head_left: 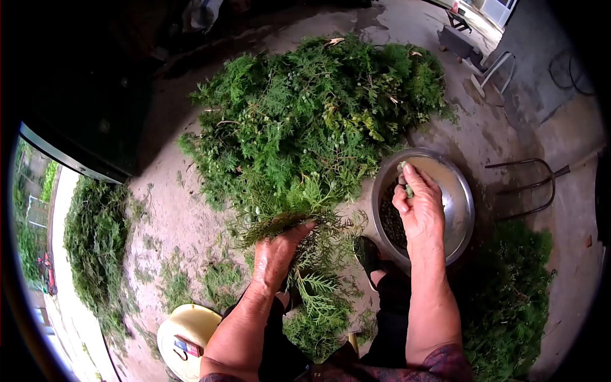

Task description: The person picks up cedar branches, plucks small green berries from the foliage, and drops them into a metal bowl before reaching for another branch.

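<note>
My left hand (278, 251) is closed round a green leafy branch (312, 223), in front of the large pile of cut branches (299, 114). Over the metal bowl (459, 219), my right hand (419, 207) is curled with small green cones (408, 190) between its fingers. Many small round cones (392, 219) lie in the left part of the bowl, partly hidden by the hand and rim.
A yellow stool (191, 321) with a small box stands at lower left. More greenery lies at the left (95, 248) and lower right (509, 299). A metal fork (550, 184) is right of the bowl. My feet are between the bowl and branches.
</note>
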Tool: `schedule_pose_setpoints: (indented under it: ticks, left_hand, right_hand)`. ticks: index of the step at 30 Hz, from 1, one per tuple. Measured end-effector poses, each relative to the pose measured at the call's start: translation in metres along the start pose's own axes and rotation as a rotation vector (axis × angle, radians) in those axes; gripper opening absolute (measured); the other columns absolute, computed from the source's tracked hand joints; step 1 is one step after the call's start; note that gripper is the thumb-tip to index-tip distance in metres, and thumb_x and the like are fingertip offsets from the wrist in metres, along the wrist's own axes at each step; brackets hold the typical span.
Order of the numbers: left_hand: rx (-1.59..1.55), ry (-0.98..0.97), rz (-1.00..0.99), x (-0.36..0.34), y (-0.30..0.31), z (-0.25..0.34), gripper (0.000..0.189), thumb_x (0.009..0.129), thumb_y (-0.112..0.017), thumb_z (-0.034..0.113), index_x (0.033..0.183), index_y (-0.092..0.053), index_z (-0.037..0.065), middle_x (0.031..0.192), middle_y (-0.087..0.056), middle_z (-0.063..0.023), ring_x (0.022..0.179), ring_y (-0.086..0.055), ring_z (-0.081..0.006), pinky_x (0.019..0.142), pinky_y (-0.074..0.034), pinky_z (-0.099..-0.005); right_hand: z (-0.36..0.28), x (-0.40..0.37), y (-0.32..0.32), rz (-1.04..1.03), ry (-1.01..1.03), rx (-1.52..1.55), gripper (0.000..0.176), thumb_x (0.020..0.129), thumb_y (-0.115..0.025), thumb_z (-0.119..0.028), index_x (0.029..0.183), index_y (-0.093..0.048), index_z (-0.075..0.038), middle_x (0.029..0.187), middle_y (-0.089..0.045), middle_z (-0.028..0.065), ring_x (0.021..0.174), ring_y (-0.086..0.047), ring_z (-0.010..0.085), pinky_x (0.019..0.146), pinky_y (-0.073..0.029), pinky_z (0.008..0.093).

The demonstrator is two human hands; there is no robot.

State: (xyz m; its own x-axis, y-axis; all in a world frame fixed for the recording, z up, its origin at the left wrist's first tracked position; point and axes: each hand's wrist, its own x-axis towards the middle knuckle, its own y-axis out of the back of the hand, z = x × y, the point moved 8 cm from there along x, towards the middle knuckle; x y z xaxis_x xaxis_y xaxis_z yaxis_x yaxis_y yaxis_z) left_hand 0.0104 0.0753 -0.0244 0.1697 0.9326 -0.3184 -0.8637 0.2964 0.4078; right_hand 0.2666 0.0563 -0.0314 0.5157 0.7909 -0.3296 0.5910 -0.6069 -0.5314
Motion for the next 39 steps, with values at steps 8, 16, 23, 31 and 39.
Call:
schedule_pose_setpoints:
  ticks: [8,16,23,31,39]
  left_hand:
    - [0.778,-0.729,0.233,0.001,-0.017,-0.019,0.026,0.079,-0.058,0.009,0.105,-0.062,0.011,0.097,-0.062,-0.0051,0.088,-0.057,-0.0168,0.078,-0.044,-0.0276]
    - [0.283,-0.745,0.158,-0.015,0.000,0.047,0.036,0.057,-0.064,0.011,0.093,-0.066,0.009,0.069,-0.059,-0.0067,0.062,-0.054,-0.0243,0.059,-0.038,-0.0326]
    - [0.390,-0.800,0.137,-0.022,-0.003,0.054,0.037,0.055,-0.063,0.012,0.092,-0.066,0.008,0.064,-0.056,-0.0055,0.058,-0.052,-0.0228,0.059,-0.037,-0.0330]
    - [0.371,-0.793,0.132,-0.021,0.001,0.052,0.040,0.054,-0.064,0.010,0.094,-0.065,0.008,0.065,-0.057,-0.0051,0.058,-0.052,-0.0224,0.059,-0.037,-0.0324]
    - [0.350,-0.826,0.142,-0.024,0.002,0.054,0.039,0.054,-0.064,0.009,0.092,-0.065,0.009,0.067,-0.059,-0.0040,0.058,-0.053,-0.0217,0.058,-0.037,-0.0320]
  right_hand:
    - [-0.002,0.053,0.139,0.586,-0.198,1.064,0.038,0.090,-0.050,-0.019,0.117,-0.042,0.006,0.122,-0.043,0.0183,0.106,-0.046,0.0382,0.086,-0.050,0.0471]
    - [-0.022,0.039,0.076,0.093,0.077,0.155,0.011,0.087,-0.054,-0.007,0.096,-0.059,-0.003,0.076,-0.060,0.0048,0.058,-0.054,0.0131,0.047,-0.042,0.0223]
    - [-0.031,-0.051,-0.070,-0.723,0.706,-1.011,0.022,0.072,-0.065,-0.002,0.094,-0.065,-0.003,0.085,-0.063,0.0062,0.085,-0.057,0.0177,0.078,-0.045,0.0280]
    - [0.003,-0.048,-0.065,-0.822,0.377,-1.099,0.024,0.074,-0.063,0.000,0.096,-0.064,-0.006,0.082,-0.063,0.0080,0.075,-0.057,0.0174,0.071,-0.045,0.0276]
    - [0.001,-0.028,-0.043,-0.467,0.284,-0.835,0.012,0.078,-0.061,-0.001,0.090,-0.064,-0.002,0.080,-0.063,0.0004,0.073,-0.056,0.0075,0.067,-0.046,0.0225]
